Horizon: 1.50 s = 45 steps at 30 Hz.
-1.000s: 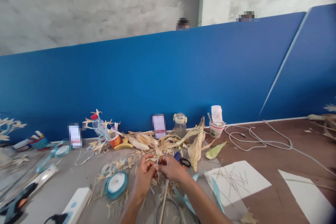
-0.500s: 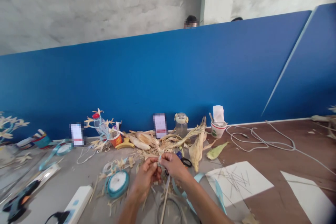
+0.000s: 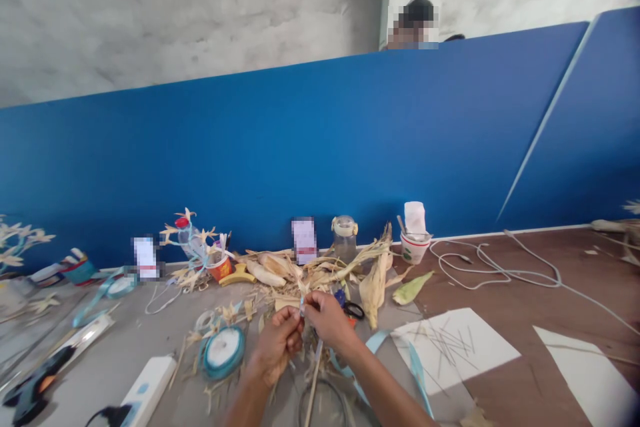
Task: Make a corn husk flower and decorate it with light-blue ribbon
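My left hand (image 3: 281, 341) and my right hand (image 3: 327, 321) meet at the middle of the table, fingertips pinched together. Between them is a small corn-husk flower (image 3: 303, 288), its pale petals pointing up and a bit of light blue ribbon showing at its base. Fingers hide most of its stem. A loose light blue ribbon (image 3: 376, 341) trails on the table by my right forearm; whether it joins the flower is hidden. Left of my left hand lies a ribbon spool (image 3: 223, 351). Black-handled scissors (image 3: 354, 310) rest just beyond my right hand.
Dried corn husks (image 3: 270, 269) pile up behind my hands, near a jar (image 3: 345, 240) and a phone (image 3: 305, 240). White paper (image 3: 453, 347) with thin sticks lies right. A glue gun (image 3: 37, 383) and power strip (image 3: 150, 387) sit left. A blue partition (image 3: 300, 153) stands behind.
My hands stay together, with the fingers shifting slightly; the flower's petals and blue base now show more clearly. Behind the partition, a person's head has moved right and higher.
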Each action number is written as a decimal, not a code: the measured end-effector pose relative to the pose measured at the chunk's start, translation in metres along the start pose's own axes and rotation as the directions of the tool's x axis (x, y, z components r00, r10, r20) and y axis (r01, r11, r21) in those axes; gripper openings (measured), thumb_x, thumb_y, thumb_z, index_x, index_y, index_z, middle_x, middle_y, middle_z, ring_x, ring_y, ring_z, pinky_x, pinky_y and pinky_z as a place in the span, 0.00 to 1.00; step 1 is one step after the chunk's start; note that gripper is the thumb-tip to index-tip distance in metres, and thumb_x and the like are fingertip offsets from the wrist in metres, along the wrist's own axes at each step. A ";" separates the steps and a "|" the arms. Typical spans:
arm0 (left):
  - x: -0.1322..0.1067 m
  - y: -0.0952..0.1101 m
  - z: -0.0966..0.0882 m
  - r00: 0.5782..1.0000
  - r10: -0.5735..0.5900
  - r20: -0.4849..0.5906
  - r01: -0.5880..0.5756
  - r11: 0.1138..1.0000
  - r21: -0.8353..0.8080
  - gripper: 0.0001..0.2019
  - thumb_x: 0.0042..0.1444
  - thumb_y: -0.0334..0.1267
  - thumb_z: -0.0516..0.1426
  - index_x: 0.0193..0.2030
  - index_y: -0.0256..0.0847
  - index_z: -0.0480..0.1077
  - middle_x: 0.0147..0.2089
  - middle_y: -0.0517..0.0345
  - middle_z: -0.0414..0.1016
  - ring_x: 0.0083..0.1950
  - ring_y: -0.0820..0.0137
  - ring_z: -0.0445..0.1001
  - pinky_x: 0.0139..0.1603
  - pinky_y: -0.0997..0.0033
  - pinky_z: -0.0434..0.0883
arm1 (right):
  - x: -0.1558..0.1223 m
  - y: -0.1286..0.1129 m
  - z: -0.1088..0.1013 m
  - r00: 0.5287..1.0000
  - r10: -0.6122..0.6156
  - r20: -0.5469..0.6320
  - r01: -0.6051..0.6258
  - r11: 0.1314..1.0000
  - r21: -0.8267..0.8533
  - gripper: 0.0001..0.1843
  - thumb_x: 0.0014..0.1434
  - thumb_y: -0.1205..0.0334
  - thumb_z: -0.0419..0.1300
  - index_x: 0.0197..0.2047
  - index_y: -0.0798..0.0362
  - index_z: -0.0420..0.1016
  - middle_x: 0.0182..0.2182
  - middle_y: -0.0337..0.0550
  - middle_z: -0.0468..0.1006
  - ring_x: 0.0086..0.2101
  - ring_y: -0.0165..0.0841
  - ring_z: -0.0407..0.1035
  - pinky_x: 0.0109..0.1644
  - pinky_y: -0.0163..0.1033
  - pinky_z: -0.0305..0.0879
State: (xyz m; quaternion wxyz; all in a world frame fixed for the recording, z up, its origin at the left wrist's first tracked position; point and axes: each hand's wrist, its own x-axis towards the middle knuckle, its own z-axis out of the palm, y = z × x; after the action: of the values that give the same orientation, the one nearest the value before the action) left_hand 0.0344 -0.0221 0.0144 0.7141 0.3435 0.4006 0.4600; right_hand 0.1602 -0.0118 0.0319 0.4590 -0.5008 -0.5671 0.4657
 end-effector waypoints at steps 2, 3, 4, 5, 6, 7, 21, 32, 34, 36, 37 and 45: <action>0.000 -0.001 0.002 0.998 0.049 -0.047 -0.047 0.998 0.038 0.20 0.35 0.48 0.67 0.23 0.37 0.63 0.15 0.70 0.62 0.12 0.87 0.48 0.16 0.81 0.45 | 0.001 0.002 0.001 1.000 0.012 -0.009 -0.012 1.000 -0.005 0.04 0.45 0.68 0.52 0.22 0.54 0.65 0.20 0.34 0.65 0.24 0.28 0.60 0.30 0.32 0.54; 0.001 -0.002 0.003 0.995 0.076 -0.062 -0.072 0.996 0.056 0.20 0.36 0.48 0.66 0.23 0.37 0.63 0.15 0.70 0.62 0.13 0.86 0.48 0.17 0.81 0.46 | 0.001 0.003 0.001 1.000 0.016 -0.010 -0.016 1.000 -0.006 0.03 0.45 0.68 0.52 0.22 0.54 0.65 0.19 0.34 0.65 0.24 0.28 0.60 0.30 0.32 0.54; 0.001 -0.003 0.004 0.993 0.101 -0.069 -0.096 0.993 0.070 0.19 0.37 0.48 0.66 0.23 0.36 0.64 0.16 0.69 0.62 0.13 0.86 0.50 0.17 0.80 0.47 | 0.002 0.004 0.001 1.000 0.016 -0.009 -0.016 1.000 -0.006 0.03 0.45 0.68 0.52 0.22 0.54 0.65 0.19 0.34 0.65 0.24 0.28 0.59 0.30 0.32 0.54; 0.001 -0.003 0.003 0.990 0.124 -0.069 -0.119 0.990 0.080 0.19 0.37 0.48 0.66 0.24 0.36 0.65 0.16 0.69 0.62 0.14 0.85 0.52 0.17 0.80 0.48 | 0.002 0.004 0.001 1.000 0.014 -0.010 -0.014 1.000 -0.007 0.04 0.45 0.68 0.52 0.22 0.54 0.64 0.19 0.34 0.65 0.24 0.28 0.59 0.30 0.32 0.55; 0.001 -0.004 0.003 0.987 0.146 -0.067 -0.140 0.987 0.082 0.18 0.37 0.47 0.66 0.25 0.36 0.66 0.17 0.68 0.63 0.15 0.84 0.55 0.18 0.80 0.51 | 0.002 0.005 0.001 1.000 0.012 -0.010 -0.012 1.000 -0.008 0.04 0.45 0.68 0.51 0.21 0.54 0.64 0.19 0.34 0.64 0.24 0.28 0.59 0.30 0.32 0.54; 0.001 -0.003 0.002 0.984 0.162 -0.070 -0.157 0.985 0.076 0.18 0.36 0.46 0.67 0.26 0.36 0.67 0.18 0.67 0.64 0.17 0.82 0.58 0.20 0.79 0.54 | 0.002 0.005 0.001 1.000 0.010 -0.007 -0.010 1.000 -0.007 0.04 0.45 0.68 0.51 0.21 0.54 0.63 0.19 0.33 0.64 0.24 0.27 0.58 0.30 0.32 0.54; 0.000 0.009 -0.005 0.990 0.096 -0.105 -0.114 0.977 -0.180 0.14 0.33 0.36 0.69 0.27 0.34 0.72 0.25 0.60 0.72 0.26 0.77 0.68 0.28 0.79 0.64 | -0.003 0.015 0.020 0.990 0.020 0.137 -0.028 0.998 0.054 0.08 0.44 0.72 0.52 0.17 0.54 0.62 0.16 0.32 0.64 0.21 0.25 0.58 0.29 0.30 0.55; 0.000 0.012 -0.006 0.983 0.171 -0.071 -0.172 0.985 -0.021 0.14 0.37 0.41 0.68 0.24 0.34 0.70 0.21 0.63 0.67 0.21 0.80 0.59 0.23 0.80 0.59 | -0.003 0.019 0.022 0.984 0.104 0.147 -0.112 0.993 0.042 0.07 0.44 0.72 0.55 0.18 0.55 0.63 0.16 0.30 0.62 0.20 0.23 0.54 0.26 0.30 0.50; 0.001 0.010 -0.008 0.977 0.190 -0.093 -0.188 0.982 0.031 0.14 0.36 0.41 0.67 0.24 0.35 0.69 0.21 0.63 0.67 0.21 0.80 0.59 0.23 0.79 0.58 | -0.004 0.020 0.023 0.982 0.120 0.147 -0.127 0.991 0.036 0.08 0.44 0.73 0.54 0.18 0.55 0.62 0.15 0.30 0.61 0.19 0.23 0.53 0.25 0.29 0.49; 0.002 0.010 -0.011 0.974 0.201 -0.104 -0.195 0.979 0.064 0.14 0.36 0.40 0.67 0.25 0.36 0.68 0.21 0.65 0.66 0.21 0.80 0.58 0.23 0.79 0.57 | -0.004 0.020 0.024 0.980 0.131 0.148 -0.137 0.990 0.032 0.08 0.44 0.73 0.54 0.18 0.55 0.62 0.15 0.30 0.61 0.19 0.23 0.53 0.25 0.29 0.49; 0.002 0.010 -0.011 0.974 0.203 -0.105 -0.196 0.978 0.075 0.14 0.36 0.40 0.67 0.24 0.36 0.68 0.20 0.65 0.65 0.20 0.80 0.57 0.23 0.79 0.56 | -0.005 0.020 0.024 0.980 0.134 0.149 -0.140 0.990 0.029 0.08 0.44 0.73 0.55 0.18 0.55 0.62 0.15 0.30 0.61 0.20 0.23 0.53 0.25 0.30 0.49; -0.001 0.012 -0.010 0.986 0.130 -0.106 -0.128 0.991 0.033 0.13 0.36 0.38 0.67 0.22 0.39 0.66 0.17 0.68 0.61 0.21 0.78 0.57 0.24 0.76 0.55 | -0.009 0.015 0.025 0.975 0.157 0.158 -0.162 0.987 0.016 0.07 0.43 0.71 0.56 0.18 0.55 0.62 0.15 0.29 0.60 0.20 0.23 0.52 0.26 0.30 0.49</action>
State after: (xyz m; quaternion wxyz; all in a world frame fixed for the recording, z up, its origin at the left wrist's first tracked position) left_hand 0.0210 -0.0180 0.0203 0.6557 0.3525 0.4213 0.5179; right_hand 0.1386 -0.0215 0.0126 0.3812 -0.5000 -0.5527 0.5470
